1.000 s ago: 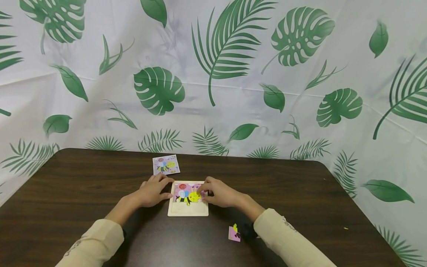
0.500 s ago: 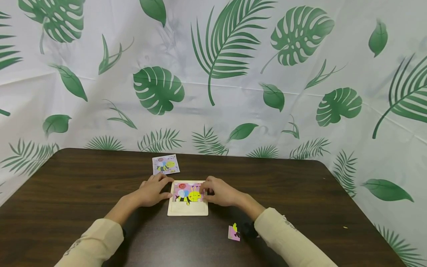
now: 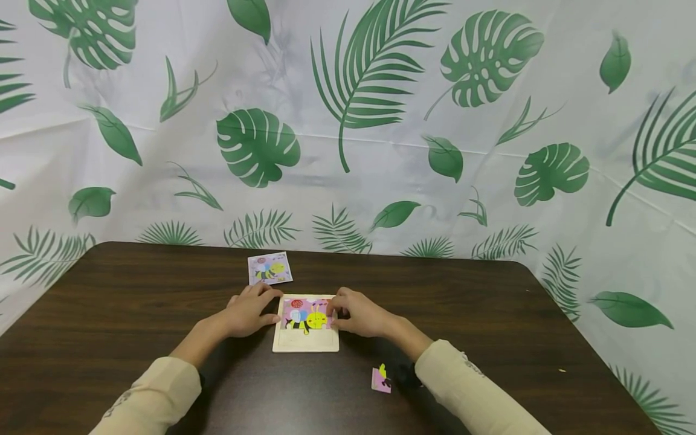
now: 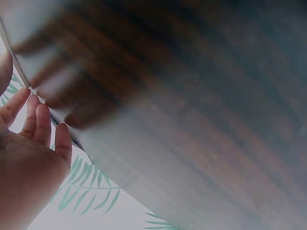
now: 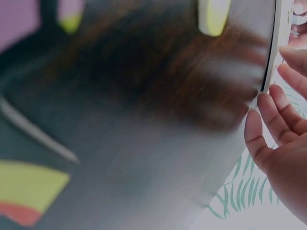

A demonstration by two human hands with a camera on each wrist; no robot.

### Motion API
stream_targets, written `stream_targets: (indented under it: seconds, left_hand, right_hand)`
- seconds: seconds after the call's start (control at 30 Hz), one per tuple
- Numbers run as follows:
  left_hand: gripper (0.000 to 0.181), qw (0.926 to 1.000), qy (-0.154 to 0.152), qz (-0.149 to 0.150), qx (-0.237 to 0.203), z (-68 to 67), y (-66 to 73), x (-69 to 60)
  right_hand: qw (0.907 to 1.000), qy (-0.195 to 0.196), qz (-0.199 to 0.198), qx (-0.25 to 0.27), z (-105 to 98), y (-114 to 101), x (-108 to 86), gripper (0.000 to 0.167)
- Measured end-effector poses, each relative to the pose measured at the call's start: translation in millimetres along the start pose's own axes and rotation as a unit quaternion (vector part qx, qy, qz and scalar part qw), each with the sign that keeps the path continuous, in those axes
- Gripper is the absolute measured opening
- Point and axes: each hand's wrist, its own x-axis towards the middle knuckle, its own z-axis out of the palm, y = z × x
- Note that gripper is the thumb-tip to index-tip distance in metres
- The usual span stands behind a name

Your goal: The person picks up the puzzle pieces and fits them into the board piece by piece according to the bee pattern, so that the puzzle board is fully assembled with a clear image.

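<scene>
A square wooden puzzle board (image 3: pixel 306 344) lies mid-table in the head view. Pink, yellow and black bee pieces (image 3: pixel 299 313) cover its upper part; bare wood shows below. My left hand (image 3: pixel 247 311) rests along the left rim, thumb and index finger touching it. At the opposite rim, my right hand (image 3: pixel 359 314) has its bent index finger over the right-hand pieces, with the thumb lower down; I see no piece lifted. Each wrist view shows loosely extended fingers near the board's edge, as with the right hand (image 5: pixel 283 148); the fingertips' exact contact is partly hidden.
A bee picture card (image 3: pixel 270 268) lies behind the board to the left. Loose puzzle pieces (image 3: pixel 381 380), pink, yellow and black, lie near my right forearm and show blurred in the right wrist view. Behind the dark wooden table (image 3: pixel 435 290) hangs a leaf-patterned cloth (image 3: pixel 380 181).
My right index finger has shifted slightly to the right over the pieces, uncovering more of the bee's head. The left hand stays at the left rim.
</scene>
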Motion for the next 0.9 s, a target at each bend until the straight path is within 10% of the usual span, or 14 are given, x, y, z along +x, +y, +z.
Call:
stream_targets:
  seconds: [0.9]
  left_hand:
    - [0.042,1.0000,0.000,-0.002,0.002,0.5,0.8,-0.5]
  right_hand:
    - [0.9986,0.018,-0.042,-0.027,-12.1,12.8,-29.6,0.022]
